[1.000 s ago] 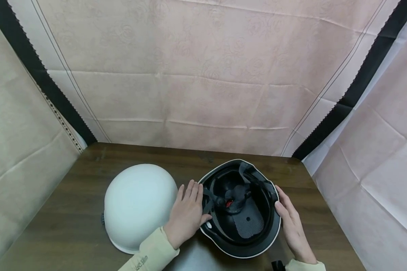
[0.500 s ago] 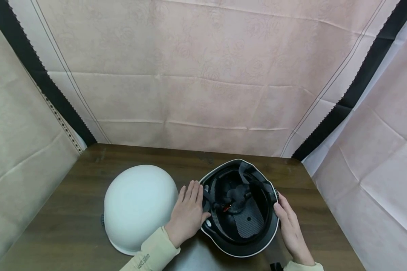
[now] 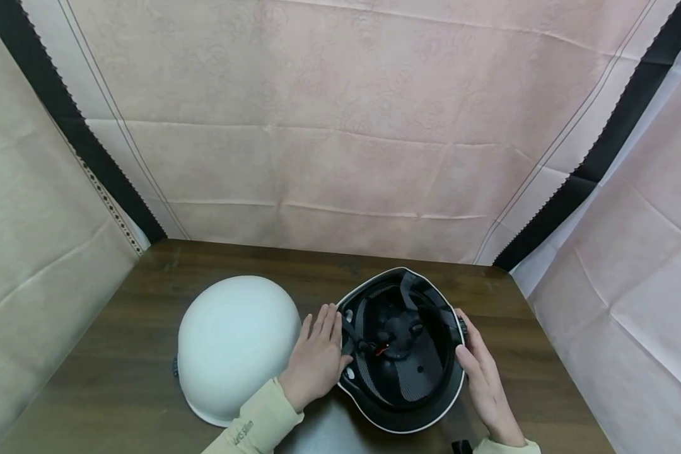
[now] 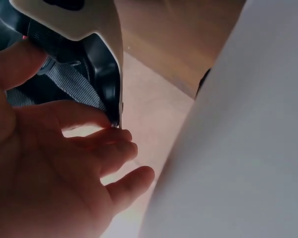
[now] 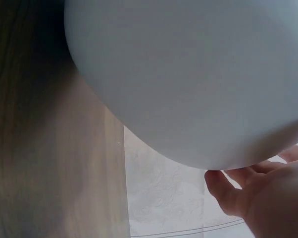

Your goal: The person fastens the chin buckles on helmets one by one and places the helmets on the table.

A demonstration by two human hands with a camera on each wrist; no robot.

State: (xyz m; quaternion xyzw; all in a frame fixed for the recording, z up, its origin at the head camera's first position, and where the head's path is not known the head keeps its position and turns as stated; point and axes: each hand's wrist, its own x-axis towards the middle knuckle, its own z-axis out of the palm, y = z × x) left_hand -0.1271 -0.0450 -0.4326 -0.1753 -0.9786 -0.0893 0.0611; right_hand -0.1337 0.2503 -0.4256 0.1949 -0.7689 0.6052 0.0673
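A white helmet with a black padded inside (image 3: 414,372) is tipped, its opening toward the head camera. Dark straps and a small red part show within. My left hand (image 3: 318,362) touches its left rim, fingers fairly straight and thumb over the edge; in the left wrist view, index fingertip and thumb (image 4: 20,62) reach the rim and the dark strap. On the right side, my right hand (image 3: 482,381) grips the helmet, thumb at the rim and fingers behind the shell. From the right wrist, the smooth white shell (image 5: 183,84) fills much of the view, with fingertips against it.
A second white helmet (image 3: 235,347) rests dome up on the brown wooden table (image 3: 119,378), close to my left hand and forearm. Pale fabric walls (image 3: 340,157) enclose the back and both sides. Black strips (image 3: 579,180) run along the corners.
The right edge of the tipped helmet has turned slightly, with a dark knob now showing at its right side. My right hand has shifted slightly left; the left hand stays at the rim.
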